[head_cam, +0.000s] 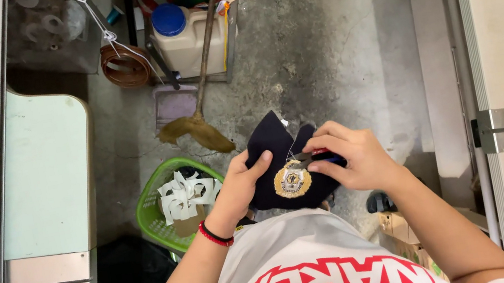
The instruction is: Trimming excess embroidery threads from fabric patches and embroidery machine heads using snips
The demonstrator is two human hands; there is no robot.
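Both hands up close over my lap: left hand (241, 188) fingers grip navy cap panel (278, 157) from its left edge, gold badge (292, 180) facing up. Right hand (350, 159) fingers pinch small snips (318, 159) at badge's right, touching. Green basket (158, 212) on floor, left.

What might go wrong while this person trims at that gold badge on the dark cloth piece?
The small cutting tool in the right hand works right at the gold badge, so a slip could nick its stitching or the dark cloth piece. The left hand has its thumb close beside the badge and might get pricked. Snipped bits may miss the green basket below.
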